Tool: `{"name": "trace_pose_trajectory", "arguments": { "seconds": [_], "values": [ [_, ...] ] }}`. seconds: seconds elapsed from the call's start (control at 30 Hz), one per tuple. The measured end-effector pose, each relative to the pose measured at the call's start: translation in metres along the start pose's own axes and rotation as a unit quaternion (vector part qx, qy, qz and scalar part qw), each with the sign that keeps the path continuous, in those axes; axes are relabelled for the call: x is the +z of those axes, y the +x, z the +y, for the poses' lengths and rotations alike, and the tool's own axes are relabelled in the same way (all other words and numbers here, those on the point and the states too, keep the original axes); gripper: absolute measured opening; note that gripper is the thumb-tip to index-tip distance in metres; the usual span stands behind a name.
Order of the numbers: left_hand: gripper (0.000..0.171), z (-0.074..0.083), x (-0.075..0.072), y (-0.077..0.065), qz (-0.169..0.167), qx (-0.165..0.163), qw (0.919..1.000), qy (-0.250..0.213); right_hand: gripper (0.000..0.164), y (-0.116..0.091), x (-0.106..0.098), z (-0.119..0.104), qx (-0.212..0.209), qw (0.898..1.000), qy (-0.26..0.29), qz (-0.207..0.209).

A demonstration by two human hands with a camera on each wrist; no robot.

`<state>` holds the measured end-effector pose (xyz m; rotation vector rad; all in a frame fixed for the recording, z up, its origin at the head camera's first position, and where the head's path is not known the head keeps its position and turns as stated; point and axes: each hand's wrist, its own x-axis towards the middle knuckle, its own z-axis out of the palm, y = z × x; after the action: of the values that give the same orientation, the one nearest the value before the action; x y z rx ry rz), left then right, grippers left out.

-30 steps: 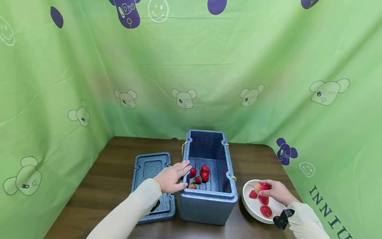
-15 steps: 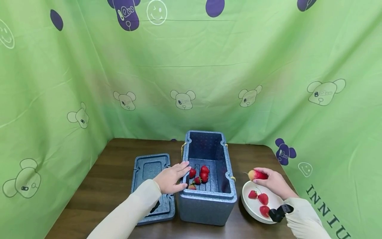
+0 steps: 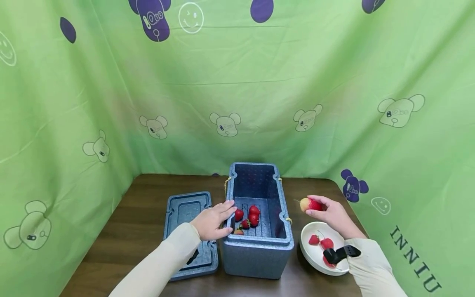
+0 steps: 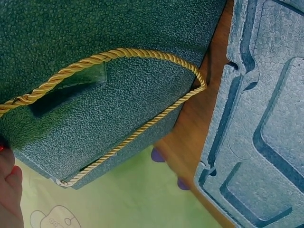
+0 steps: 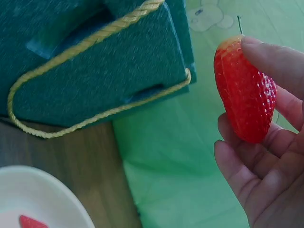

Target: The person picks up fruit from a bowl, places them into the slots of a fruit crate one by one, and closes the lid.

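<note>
Seemingly partway, pinches a strawberry [image 3: 311, 204] in the right hand [image 3: 335, 216] near a bowl [image 3: 312, 254] with three left, resting the straight-fingered left hand [image 3: 212, 221] on a box [image 3: 256, 262] holding five.

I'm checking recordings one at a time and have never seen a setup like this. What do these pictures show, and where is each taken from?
There is no machine here, just a person's two bare hands. The wide picture comes from a head-worn camera looking forward and down; the other two come from cameras on each wrist.

On the wooden table are an open blue box with strawberries inside, a flat lid to its left, and a white bowl with more strawberries to its right.

The left hand rests on the box's rim. The right hand holds one red-and-yellow strawberry above the table.
</note>
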<state>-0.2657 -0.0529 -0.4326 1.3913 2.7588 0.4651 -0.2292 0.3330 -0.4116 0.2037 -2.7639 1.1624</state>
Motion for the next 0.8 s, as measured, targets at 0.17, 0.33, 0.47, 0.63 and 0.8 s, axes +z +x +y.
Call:
{"name": "trace_pose_trajectory", "arguments": {
  "seconds": [0.17,0.33,0.47,0.63,0.8],
  "values": [
    [0.064,0.000,0.000,0.000,-0.006,-0.004,1.0000,-0.002,0.051,0.010,0.000,-0.011,-0.009,1.000,0.014,-0.004],
    [0.064,0.000,-0.001,-0.001,-0.005,0.000,1.0000,0.002,0.049,0.022,-0.002,-0.021,-0.030,0.999,0.042,-0.003],
    [0.063,0.000,-0.002,-0.001,-0.006,0.004,1.0000,0.006,0.046,0.036,0.000,-0.029,-0.059,0.997,0.050,-0.016],
    [0.063,0.000,-0.002,0.000,-0.007,0.006,0.9999,0.011,0.047,0.050,0.005,-0.040,-0.078,0.994,0.055,-0.049],
    [0.063,-0.001,-0.002,0.000,-0.008,0.004,0.9999,0.014,0.048,0.061,0.012,-0.052,-0.079,0.992,0.073,-0.068]
  ]
}}
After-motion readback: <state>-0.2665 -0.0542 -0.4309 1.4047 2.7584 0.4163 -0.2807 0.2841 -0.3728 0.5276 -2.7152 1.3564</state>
